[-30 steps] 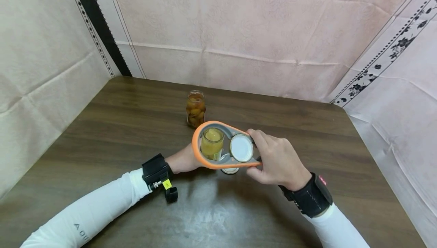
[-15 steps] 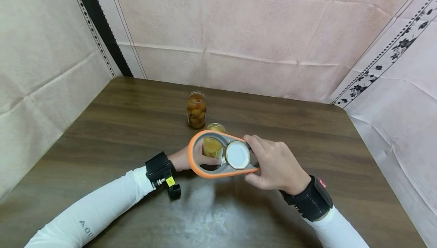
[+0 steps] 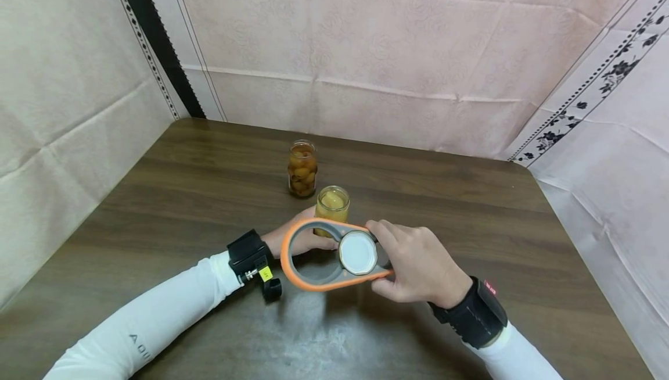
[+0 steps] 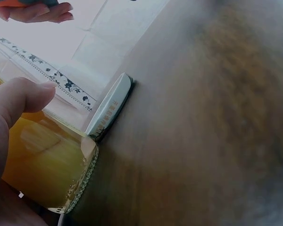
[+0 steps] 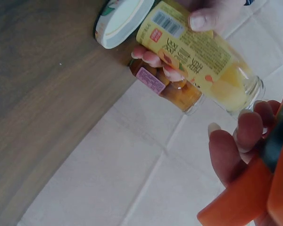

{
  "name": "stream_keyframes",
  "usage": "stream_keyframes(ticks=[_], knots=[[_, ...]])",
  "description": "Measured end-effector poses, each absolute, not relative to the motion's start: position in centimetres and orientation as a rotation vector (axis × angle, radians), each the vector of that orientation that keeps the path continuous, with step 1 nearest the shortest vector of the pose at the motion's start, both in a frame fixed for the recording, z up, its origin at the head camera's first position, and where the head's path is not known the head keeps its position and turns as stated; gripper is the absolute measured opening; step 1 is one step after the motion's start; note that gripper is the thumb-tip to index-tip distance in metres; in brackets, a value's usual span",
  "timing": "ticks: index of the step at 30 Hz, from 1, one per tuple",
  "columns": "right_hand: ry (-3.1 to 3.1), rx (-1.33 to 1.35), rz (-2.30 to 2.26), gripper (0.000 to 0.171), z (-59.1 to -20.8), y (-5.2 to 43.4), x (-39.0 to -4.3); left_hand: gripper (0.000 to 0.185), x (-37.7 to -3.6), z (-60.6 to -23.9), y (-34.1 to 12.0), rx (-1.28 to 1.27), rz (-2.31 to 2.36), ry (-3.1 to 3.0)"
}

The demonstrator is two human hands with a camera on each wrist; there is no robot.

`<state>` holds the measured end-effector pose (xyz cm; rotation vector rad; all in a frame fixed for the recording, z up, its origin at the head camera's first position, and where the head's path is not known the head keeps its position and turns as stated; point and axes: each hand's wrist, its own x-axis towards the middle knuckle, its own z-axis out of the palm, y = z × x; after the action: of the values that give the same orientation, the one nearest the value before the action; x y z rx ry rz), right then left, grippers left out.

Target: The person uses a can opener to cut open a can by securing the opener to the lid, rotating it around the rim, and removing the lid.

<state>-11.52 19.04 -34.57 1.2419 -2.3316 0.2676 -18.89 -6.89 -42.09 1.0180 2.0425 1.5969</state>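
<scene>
In the head view my left hand (image 3: 282, 235) grips an uncapped glass jar of yellow fruit (image 3: 333, 203), its thumb across the side; the jar's yellow printed label (image 5: 188, 52) faces the right wrist camera. My right hand (image 3: 420, 261) holds an orange and grey jar opener (image 3: 286, 261) by its narrow end, thumb and fingers on either side. Within the opener's frame sits a white-faced lid (image 3: 358, 253). The opener overlaps the left hand and the jar's lower part in the head view. Beside the jar's base, another lid (image 4: 109, 104) lies on the table.
Behind the yellow jar stands a second lidless glass jar (image 3: 302, 171) with brown-orange fruit. Both rest on a dark wooden table (image 3: 449, 194). Pale patterned cloth (image 3: 387, 49) hangs along the table's back and sides.
The right hand has drawn the opener, with the lid in it, toward the body and slightly left, off the yellow jar's mouth. The left hand keeps its grip on the jar.
</scene>
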Motion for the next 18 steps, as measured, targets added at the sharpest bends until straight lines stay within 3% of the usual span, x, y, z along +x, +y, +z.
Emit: stream_keyframes(ticks=[5,12,18], knots=[[-2.334,1.258,0.252,0.072,-34.9,19.0,-11.4,0.038,-19.2,-42.2,-6.7,0.951,1.628,1.985],[-2.363,1.276,0.253,0.072,-35.3,19.1,-11.1,0.063,-19.9,-42.4,-6.7,0.878,1.586,2.074],[-2.373,1.292,0.262,0.072,-35.8,19.1,-11.0,0.061,-20.3,-42.4,-6.4,0.806,1.624,2.047]])
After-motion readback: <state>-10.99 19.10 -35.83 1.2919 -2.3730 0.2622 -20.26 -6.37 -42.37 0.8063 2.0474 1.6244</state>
